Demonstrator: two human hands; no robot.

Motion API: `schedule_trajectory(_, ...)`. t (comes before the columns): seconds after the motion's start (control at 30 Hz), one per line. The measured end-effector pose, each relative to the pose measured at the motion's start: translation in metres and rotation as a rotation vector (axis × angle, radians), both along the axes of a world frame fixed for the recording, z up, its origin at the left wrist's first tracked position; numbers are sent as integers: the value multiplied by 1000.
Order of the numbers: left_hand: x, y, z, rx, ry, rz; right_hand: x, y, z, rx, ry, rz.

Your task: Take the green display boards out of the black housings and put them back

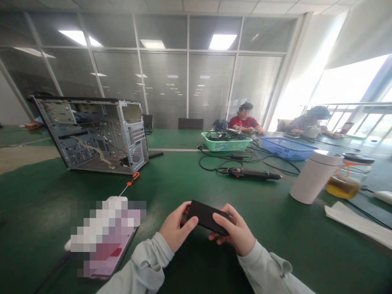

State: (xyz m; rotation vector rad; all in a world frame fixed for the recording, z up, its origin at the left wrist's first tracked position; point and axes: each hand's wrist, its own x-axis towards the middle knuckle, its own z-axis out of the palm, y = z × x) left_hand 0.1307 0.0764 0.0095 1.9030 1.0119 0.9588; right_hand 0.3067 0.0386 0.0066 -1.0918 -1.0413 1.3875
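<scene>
Between my two hands is a flat black rectangular box-like object (203, 215), tilted, its right end lower than its left. My left hand (177, 226) grips the left end, thumb along the near edge and fingers behind. The right end is in my right hand (234, 228), with the thumb on the top face and fingers curled underneath. Its underside is hidden, and I cannot make out what kind of object it is. Both hands are above the green table (171, 179), close to its near side.
An open computer case (134, 139) stands left, an orange-handled screwdriver (132, 179) before it. A phone (116, 257) lies front left. Rightward are a black electric screwdriver (254, 174), a green basket (228, 143) of cables, a blue basket (284, 150), a white tumbler (315, 175) and a jar (349, 175). Two people sit beyond.
</scene>
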Motion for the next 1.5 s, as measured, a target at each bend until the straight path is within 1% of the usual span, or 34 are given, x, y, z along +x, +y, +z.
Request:
schedule_trajectory(0.1,0,1,-2,-9,-30,-32,0,0,5,-399,240,70)
schedule_trajectory(0.17,-1,3,-4,-35,-32,-36,-1,-2,10,-579,342,108)
schedule_trajectory(0.23,-1,5,-8,-55,-39,-30,-2,-5,15,-674,418,173)
schedule_trajectory(0.33,-1,8,-12,-83,-75,-17,-3,-7,16,-686,455,246)
schedule_trajectory(0.4,-1,10,-12,-118,-102,5,-3,-6,13,-621,381,240)
schedule_trajectory(0.47,-1,10,-11,-144,-134,41,-2,-4,7,-469,237,197)
schedule_trajectory(0.57,0,9,-5,-127,-129,66,1,-2,-2,-111,-5,81)
schedule_trajectory(0.67,0,6,0,-64,-46,64,4,-2,-6,203,-198,-33)
schedule_trajectory(0.7,0,5,2,-46,-26,61,5,-3,-7,272,-240,-49)
schedule_trajectory(0.8,1,4,4,-33,-17,28,9,-3,-5,383,-328,-19)
schedule_trajectory(0.9,2,3,3,-58,-50,-2,12,-2,-4,464,-453,-23)
schedule_trajectory(1.03,4,6,-1,-127,-135,-23,14,0,-4,511,-563,-39)
schedule_trajectory(1.17,4,8,-4,-226,-239,-64,15,2,-1,498,-632,-25)
schedule_trajectory(1.23,5,8,-2,-250,-281,-60,16,1,0,490,-660,-22)
schedule_trajectory(1.4,6,4,4,-273,-311,-51,16,0,2,492,-705,-20)
schedule_trajectory(1.5,6,4,6,-245,-294,-44,14,-1,3,474,-693,-24)
